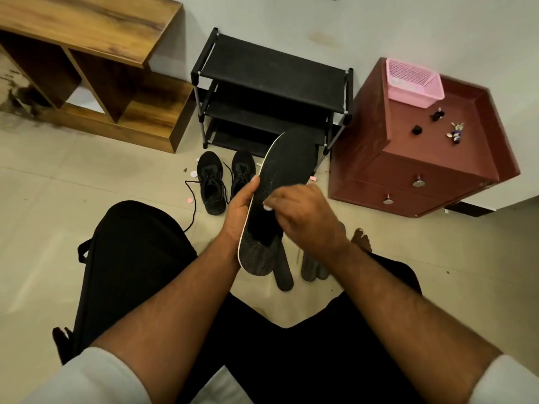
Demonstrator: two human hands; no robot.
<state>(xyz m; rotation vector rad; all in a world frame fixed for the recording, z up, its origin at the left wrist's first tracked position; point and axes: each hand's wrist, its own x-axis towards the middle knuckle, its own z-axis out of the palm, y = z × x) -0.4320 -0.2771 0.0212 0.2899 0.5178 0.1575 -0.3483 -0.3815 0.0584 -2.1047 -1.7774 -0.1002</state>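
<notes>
A long black insole (287, 167) with a pale edge is held up at mid-frame, its toe end pointing away toward the shoe rack. My left hand (240, 212) grips its left edge from behind, thumb up along the rim. My right hand (303, 217) lies over the insole's lower half with its fingers curled down onto the surface; whether it pinches anything there is hidden. A pair of black lace-up shoes (211, 182) stands on the floor just beyond, one lace trailing out to the left.
A black three-tier shoe rack (271, 80) stands against the wall. A red-brown drawer chest (423, 170) with a pink basket (414, 83) and small items is at the right, a wooden shelf unit (96, 39) at the left. Grey insoles (284, 272) lie on the floor by my bare foot.
</notes>
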